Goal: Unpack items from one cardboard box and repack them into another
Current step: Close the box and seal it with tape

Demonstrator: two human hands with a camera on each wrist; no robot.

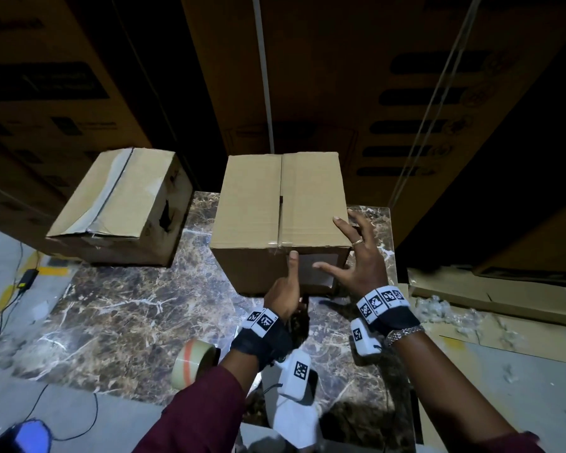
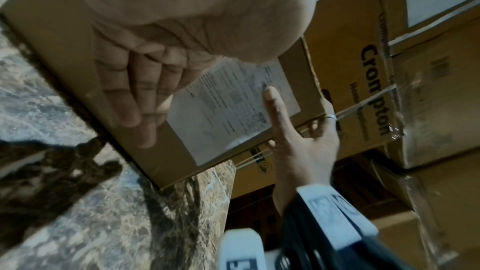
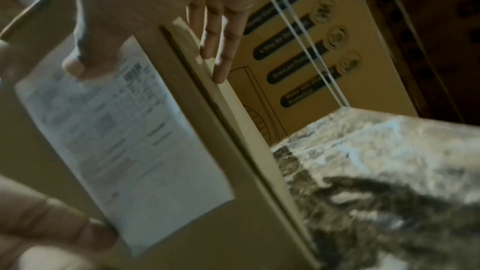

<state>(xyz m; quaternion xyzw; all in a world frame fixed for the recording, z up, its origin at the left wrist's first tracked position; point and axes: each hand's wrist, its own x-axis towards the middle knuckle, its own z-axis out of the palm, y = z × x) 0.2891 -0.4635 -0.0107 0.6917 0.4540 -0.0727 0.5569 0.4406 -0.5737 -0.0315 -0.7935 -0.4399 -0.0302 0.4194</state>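
Two closed cardboard boxes stand on a marble table [image 1: 128,305]. The left box [image 1: 121,204] is worn, with torn tape and a ripped side. The centre box [image 1: 281,204] has its top flaps shut and a white label [image 1: 307,279] on its near face. My left hand [image 1: 286,289] lies flat against that near face [image 2: 135,93], fingers straight and thumb pointing up to the top edge. My right hand [image 1: 353,256] is spread over the box's near right corner, thumb across the label [image 3: 85,65] and fingers [image 3: 221,34] along the right side. What the boxes hold is hidden.
A roll of clear tape [image 1: 193,362] stands on the table near my left forearm. Tall printed cartons [image 1: 373,93] wall off the back. Flattened cardboard and packing scraps [image 1: 471,299] lie on the floor at right. Cables and a power adapter [image 1: 28,276] lie at left.
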